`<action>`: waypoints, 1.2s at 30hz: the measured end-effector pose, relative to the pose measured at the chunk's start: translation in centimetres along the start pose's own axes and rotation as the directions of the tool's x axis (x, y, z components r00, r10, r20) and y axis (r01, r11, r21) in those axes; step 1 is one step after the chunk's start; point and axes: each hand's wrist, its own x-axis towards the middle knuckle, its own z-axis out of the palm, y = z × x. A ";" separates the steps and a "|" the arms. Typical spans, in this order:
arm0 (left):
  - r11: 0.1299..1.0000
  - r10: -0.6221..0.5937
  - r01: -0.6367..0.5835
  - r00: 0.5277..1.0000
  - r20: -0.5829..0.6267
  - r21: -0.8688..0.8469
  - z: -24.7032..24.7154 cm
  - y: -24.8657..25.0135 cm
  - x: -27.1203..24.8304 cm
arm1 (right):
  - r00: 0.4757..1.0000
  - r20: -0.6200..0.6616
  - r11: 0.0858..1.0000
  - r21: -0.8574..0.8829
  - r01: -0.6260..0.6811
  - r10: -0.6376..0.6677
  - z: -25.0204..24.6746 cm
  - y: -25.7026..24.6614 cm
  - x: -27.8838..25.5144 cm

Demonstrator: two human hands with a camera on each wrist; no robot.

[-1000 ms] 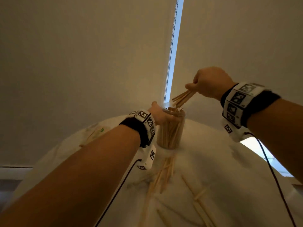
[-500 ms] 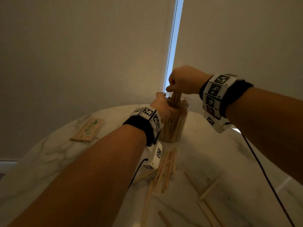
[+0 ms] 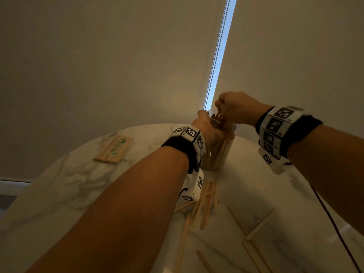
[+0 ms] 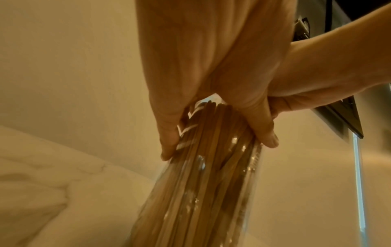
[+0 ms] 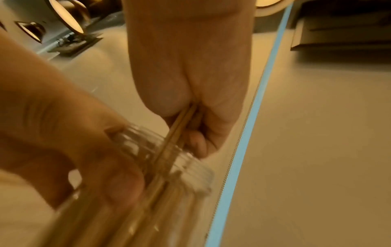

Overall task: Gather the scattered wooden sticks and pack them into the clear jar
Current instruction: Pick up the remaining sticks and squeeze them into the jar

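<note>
The clear jar (image 3: 218, 150) stands upright at the far side of the round marble table (image 3: 65, 186), packed with wooden sticks. My left hand (image 3: 204, 127) grips the jar just under its threaded rim (image 5: 190, 163), fingers wrapped round the glass (image 4: 211, 175). My right hand (image 3: 232, 109) is directly above the mouth, pinching a small bundle of sticks (image 5: 180, 123) whose lower ends are inside the jar. Several loose sticks (image 3: 204, 200) lie on the table in front of the jar, and more sticks (image 3: 254, 227) lie toward the near right.
A flat wrapped pack of sticks (image 3: 114, 149) lies at the table's left side. A roller blind with a bead chain (image 3: 214, 56) hangs behind the table. A black cable (image 3: 331, 217) runs from my right wrist across the table's right edge.
My right hand has come down and left from beside the jar to over its mouth, lowering its bundle of sticks into the jar. My left hand has kept hold of the jar.
</note>
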 end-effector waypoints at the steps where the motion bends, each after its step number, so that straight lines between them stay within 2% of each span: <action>1: 0.999 0.010 -0.009 0.999 -0.031 0.038 0.0 0.0 -0.1 | 0.998 0.065 1.000 0.016 -0.015 0.014 -0.1 -0.3 0.0; 3: 0.997 0.022 -0.017 0.997 -0.072 0.073 0.1 -0.1 -0.2 | 0.982 0.187 0.997 0.053 -0.050 0.039 -0.5 -0.8 0.0; 4: 0.997 0.028 -0.022 0.997 -0.076 0.078 0.1 -0.1 -0.2 | 0.978 0.205 0.996 0.075 -0.051 0.035 -0.7 -0.8 0.0; 5: 0.997 0.025 -0.020 0.997 -0.069 0.078 0.1 0.0 -0.3 | 0.981 0.190 0.997 0.073 -0.038 0.023 -0.7 -0.7 -0.1; 8: 0.999 -0.028 0.029 0.999 0.015 -0.034 -0.2 0.5 -0.5 | 0.999 0.003 0.999 -0.027 0.047 -0.047 -0.4 -0.3 -0.4; 10: 0.997 -0.043 0.047 0.998 0.052 -0.068 -0.4 0.7 -0.6 | 0.997 -0.035 0.997 -0.020 0.069 -0.069 -0.2 -0.3 -0.5; 12: 0.999 -0.031 0.032 0.999 0.031 -0.028 -0.4 0.6 -0.5 | 0.996 0.090 0.998 0.066 0.015 -0.021 -0.4 -0.4 -0.7; 14: 1.000 -0.019 0.019 1.000 0.002 0.004 -0.3 0.4 -0.4 | 0.968 0.249 0.979 0.194 -0.066 0.016 -1.1 -0.2 -0.8; 16: 0.999 -0.027 0.028 0.999 0.032 -0.022 -0.4 0.4 -0.5 | 0.953 0.303 0.917 0.377 -0.133 0.013 -1.7 0.2 -1.0; 18: 0.997 -0.017 0.021 0.998 0.052 -0.067 -0.6 0.4 -0.6 | 0.978 0.206 0.882 0.461 -0.096 -0.001 -1.9 1.0 -0.9; 21: 0.995 -0.008 0.015 0.998 0.070 -0.099 -0.7 0.4 -1.1 | 0.999 0.010 0.941 0.337 0.033 -0.039 -1.3 1.5 -0.9; 25: 0.995 -0.004 0.012 0.997 0.078 -0.100 -0.9 0.5 -1.2 | 0.994 -0.094 0.961 0.264 0.083 -0.060 -0.3 1.3 -0.9; 28: 0.995 -0.004 0.011 0.997 0.075 -0.101 -0.8 0.4 -1.2 | 0.989 -0.145 0.948 0.311 0.067 -0.022 0.4 1.3 -0.5; 31: 0.995 0.009 -0.003 0.998 0.067 -0.098 -0.8 0.3 -1.3 | 0.963 -0.268 0.927 0.366 0.078 0.025 0.9 1.3 -0.7; 33: 0.996 0.009 -0.004 0.998 0.061 -0.084 -0.8 0.4 -1.2 | 0.960 -0.278 0.941 0.330 0.073 0.023 0.8 1.3 -0.9; 36: 0.996 -0.006 0.012 0.998 0.065 -0.087 -0.8 0.4 -1.1 | 0.993 -0.117 0.987 0.160 0.027 -0.008 0.6 1.2 -1.5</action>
